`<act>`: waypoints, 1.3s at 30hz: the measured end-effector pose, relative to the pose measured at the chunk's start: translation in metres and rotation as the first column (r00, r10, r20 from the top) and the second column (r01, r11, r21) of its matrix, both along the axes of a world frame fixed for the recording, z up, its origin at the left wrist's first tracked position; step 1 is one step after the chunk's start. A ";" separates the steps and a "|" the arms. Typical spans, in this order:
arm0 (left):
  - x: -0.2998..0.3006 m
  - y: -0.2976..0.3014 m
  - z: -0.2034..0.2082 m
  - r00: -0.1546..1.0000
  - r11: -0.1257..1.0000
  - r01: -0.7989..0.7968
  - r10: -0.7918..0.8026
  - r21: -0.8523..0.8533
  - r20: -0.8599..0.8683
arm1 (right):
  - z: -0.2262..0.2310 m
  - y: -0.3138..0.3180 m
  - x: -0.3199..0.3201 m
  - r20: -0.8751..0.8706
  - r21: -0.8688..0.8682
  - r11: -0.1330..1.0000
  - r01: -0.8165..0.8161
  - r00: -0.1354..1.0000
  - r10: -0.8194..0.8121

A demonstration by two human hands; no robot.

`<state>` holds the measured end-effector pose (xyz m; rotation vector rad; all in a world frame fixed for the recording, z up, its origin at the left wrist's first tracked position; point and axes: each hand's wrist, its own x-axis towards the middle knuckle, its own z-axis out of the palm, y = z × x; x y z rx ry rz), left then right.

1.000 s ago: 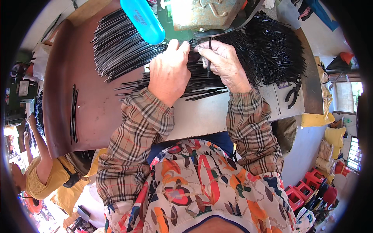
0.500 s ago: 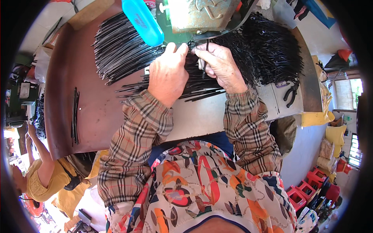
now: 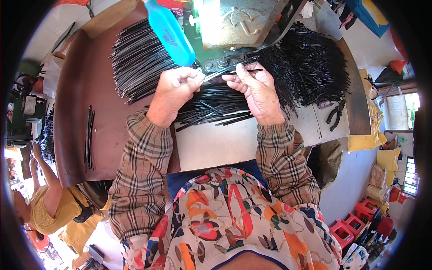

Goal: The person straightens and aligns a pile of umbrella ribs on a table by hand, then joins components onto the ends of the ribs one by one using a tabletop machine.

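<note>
In front of the machine (image 3: 238, 27), my left hand (image 3: 176, 92) pinches the left end of a thin, shiny metal rib (image 3: 220, 71). My right hand (image 3: 257, 92) is closed around the other end, thumb on top. A second, dark rib (image 3: 249, 71) also lies at the right fingers. Below both hands, a loose heap of dark ribs (image 3: 211, 101) lies on the table. A neater stack of ribs (image 3: 139, 63) fans out to the left, and a thick tangled pile of black ribs (image 3: 319, 58) lies to the right.
A blue rounded bar (image 3: 171, 33) slants down beside the machine's left. Black-handled pliers (image 3: 335, 114) lie at the table's right. A few ribs (image 3: 89, 137) lie apart on the brown sheet (image 3: 112, 139). At far left, a person in yellow (image 3: 54, 202) has arms raised. Red stools (image 3: 353, 220) stand lower right.
My hands have moved apart and slightly nearer to me, away from the machine's working point. The metal rib now stretches between them in plain sight. The view has shifted slightly.
</note>
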<state>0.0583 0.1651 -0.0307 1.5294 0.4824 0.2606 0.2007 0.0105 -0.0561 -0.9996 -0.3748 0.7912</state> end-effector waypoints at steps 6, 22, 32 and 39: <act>0.007 -0.002 0.004 1.000 0.999 0.020 -0.019 0.030 -0.016 | -0.004 0.002 0.002 -0.004 -0.008 0.998 0.068 0.998 -0.068; 0.028 0.003 -0.003 0.979 0.990 -0.105 0.088 0.089 0.184 | -0.012 0.022 0.005 -0.127 0.080 0.973 0.217 0.970 -0.206; 0.051 0.014 -0.023 0.967 0.997 -0.068 0.058 0.032 0.250 | -0.025 0.025 0.022 -0.086 0.164 0.955 0.249 0.968 -0.237; 0.057 0.029 -0.014 0.996 1.000 0.010 -0.012 0.028 0.091 | -0.018 0.024 0.020 0.011 0.071 0.960 0.270 0.962 -0.271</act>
